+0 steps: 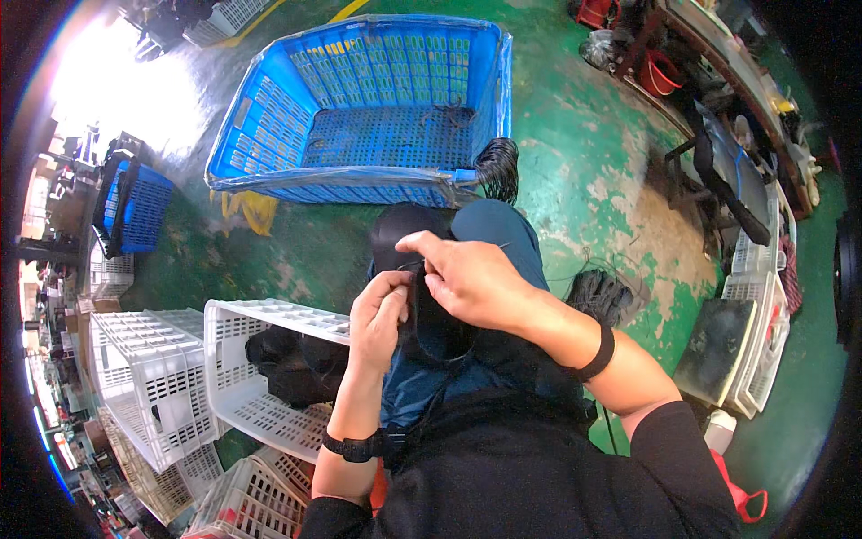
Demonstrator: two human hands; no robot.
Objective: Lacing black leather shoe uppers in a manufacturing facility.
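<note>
Above my lap both hands meet over a thin black cord (410,266). My left hand (377,319) pinches it between thumb and fingers. My right hand (480,280) is closed on the cord close to the left fingertips, its index finger reaching forward over the left hand. Something black hangs from the fingers down onto my thighs in a loose loop; its shape is hard to make out against the dark clothing. Just beyond my knees, a bundle of black cords (499,171) hangs over the near right corner of a large blue crate (341,180).
More black cords (600,296) lie on the green floor right of my legs. At my left a tipped white crate (269,409) holds black items (296,368), beside another white crate (153,395). A stool (732,175) and a grey-topped white crate (718,346) stand at right.
</note>
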